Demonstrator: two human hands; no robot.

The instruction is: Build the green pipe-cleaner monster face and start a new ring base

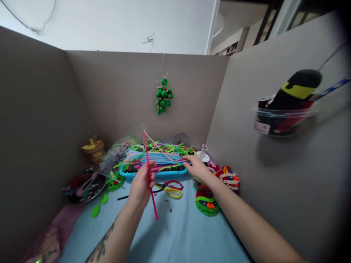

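Note:
My left hand point(142, 184) is closed around a bright pink pipe cleaner point(148, 160), held nearly upright above the table. A paler pink strand point(156, 142) slants down from its top towards the right. My right hand point(196, 167) reaches to the right end of a blue tray point(153, 174) heaped with pipe cleaners point(159, 156) of many colours. Its thumb and finger close on a pinkish-purple strand there. Scissors point(172, 189) with red and yellow handles lie on the cloth between my hands, in front of the tray.
Colourful fuzzy pieces point(207, 202) are piled at right, under my right forearm. A dark bowl point(86, 188) of small items and a yellowish pot point(94, 149) stand left. A green ornament point(163, 96) hangs on the back panel; a clear container point(285, 117) is fixed to the right panel.

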